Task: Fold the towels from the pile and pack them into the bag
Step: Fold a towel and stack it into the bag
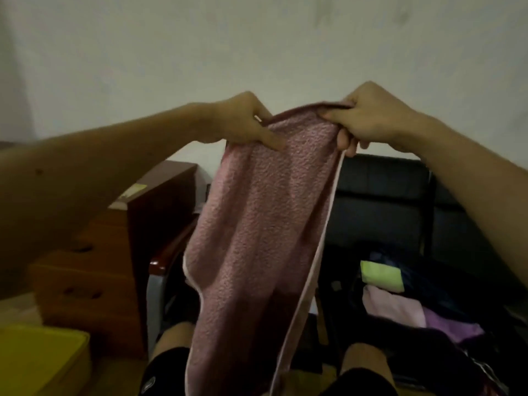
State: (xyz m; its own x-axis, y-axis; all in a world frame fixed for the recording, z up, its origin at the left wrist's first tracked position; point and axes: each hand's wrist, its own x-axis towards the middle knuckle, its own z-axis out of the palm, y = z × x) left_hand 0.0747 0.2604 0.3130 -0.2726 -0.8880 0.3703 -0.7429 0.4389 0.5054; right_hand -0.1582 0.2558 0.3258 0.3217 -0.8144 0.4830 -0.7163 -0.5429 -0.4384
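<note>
Pink towel (257,224) is up in mid-air, clamped at both top corners. Left hand (245,121) pinches the left corner, thumb flat on the front face; right hand (371,118) grips the right corner, fingers curled round the hem. Hands are level and apart, with the top edge spanning between them. Towel hangs straight down, pale hem running along its right edge, lower end dropping between the knees (177,338); black shorts (165,372) just below. Low right of the towel: lime-green towel (381,275), pale pink towel (391,307) and purple towel (451,327) lie close together on a dark heap (428,287); can't tell whether that's the bag or the pile. Behind it is a black padded seat back (380,195). On the left is a wooden drawer unit (94,281), with a yellow box (37,361) in the bottom-left corner. Pale wall (257,38) behind everything.
</note>
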